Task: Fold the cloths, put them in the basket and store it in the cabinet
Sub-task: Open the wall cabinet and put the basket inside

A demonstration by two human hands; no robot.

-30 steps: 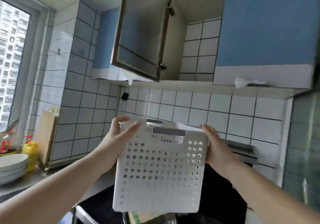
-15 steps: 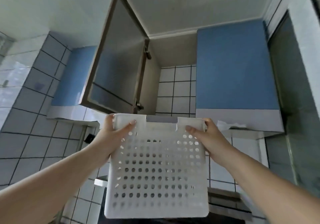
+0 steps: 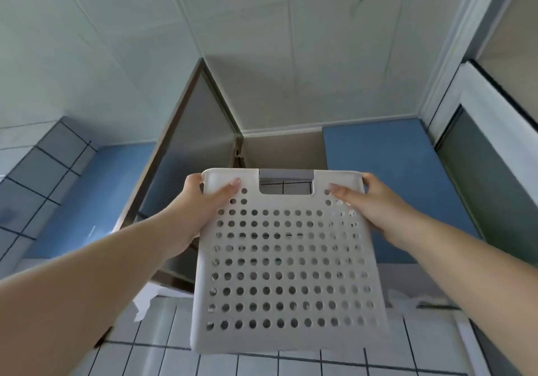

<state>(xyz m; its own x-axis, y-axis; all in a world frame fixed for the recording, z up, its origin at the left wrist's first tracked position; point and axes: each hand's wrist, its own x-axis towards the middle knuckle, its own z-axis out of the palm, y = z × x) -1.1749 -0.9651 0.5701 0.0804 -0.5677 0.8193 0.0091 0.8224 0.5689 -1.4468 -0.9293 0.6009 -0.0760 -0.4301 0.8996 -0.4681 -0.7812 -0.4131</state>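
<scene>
Storing step, pretty clearly, judging by the head view: the basket (image 3: 288,262) was up in the air, held right in front of the open cabinet (image 3: 283,150), so the folding and loading part looked done and only the putting-away was left.

The left hand (image 3: 201,209) gripped the basket's upper left corner, thumb curled over the near face and the rest of the fingers wrapped behind the rim. The right hand (image 3: 369,206) did the same on the upper right corner, thumb on the perforated wall, other fingers hidden round the edge. Between the two thumbs sat the handle cutout, and through it you could see tile at the back of the cabinet.

The cabinet door (image 3: 186,177) hung open just past the left hand's knuckles, close to touching, can't tell for sure.

My guess for the next move: lift the rim clear of the cabinet's bottom edge, level it, slide it straight in, and watch that door on the left.

The basket itself was white plastic, rows of round holes, rigid-looking. Couldn't see the cloths inside from this angle.
</scene>
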